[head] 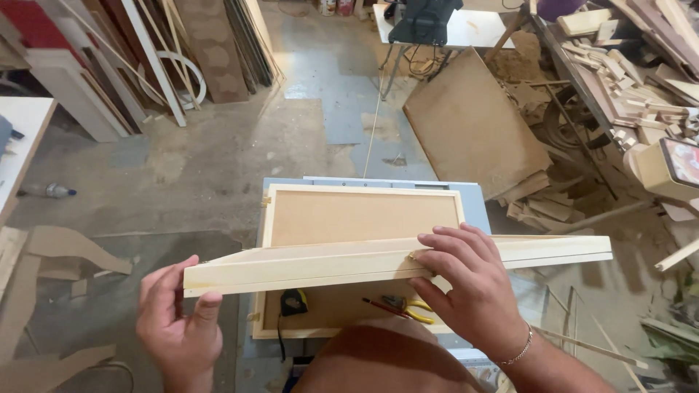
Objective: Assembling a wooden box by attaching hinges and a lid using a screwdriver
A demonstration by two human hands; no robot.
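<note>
Both hands hold a pale wooden frame edge-on above a shallow wooden tray. The left hand pinches its near-left end, thumb against the front edge, while the right hand lies over its middle, fingers curled across the top. Inside the tray, below the frame, lie a tape measure and yellow-handled pliers.

Red-lit screen at right edge.
</note>
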